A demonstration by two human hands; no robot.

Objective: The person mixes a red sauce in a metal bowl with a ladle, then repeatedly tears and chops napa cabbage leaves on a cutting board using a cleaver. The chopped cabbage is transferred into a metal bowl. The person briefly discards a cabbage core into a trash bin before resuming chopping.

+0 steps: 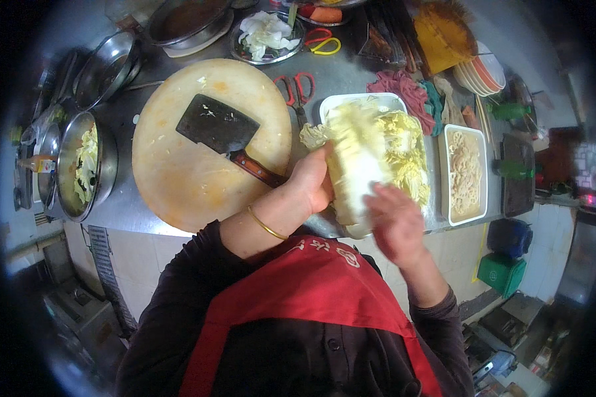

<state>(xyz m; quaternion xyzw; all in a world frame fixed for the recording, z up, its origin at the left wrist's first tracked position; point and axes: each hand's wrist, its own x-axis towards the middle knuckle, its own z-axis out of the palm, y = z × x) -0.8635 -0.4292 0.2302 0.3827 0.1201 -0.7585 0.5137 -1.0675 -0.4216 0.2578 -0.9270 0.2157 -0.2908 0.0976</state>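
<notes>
My left hand (310, 181) grips the left side of a napa cabbage (355, 168), which is blurred and lies at a slant over the near left part of a white tray (362, 99). At the cabbage's lower right is my right hand (395, 213), blurred, its fingers apart by the white stem part; whether they touch it I cannot tell. More yellow cabbage leaves (407, 154) fill the tray. Left of my hands, a cleaver (218, 124) lies flat on a round wooden chopping board (179, 183), its wooden handle reaching towards my left wrist.
Red-handled scissors (300, 94) lie beyond my left hand, near a plate of pale leaves (267, 37). Cloths (402, 97) and a tray of sliced lotus root (464, 173) are at the right. A steel bowl with cabbage (87, 166) stands at the left, near other steel bowls (107, 69).
</notes>
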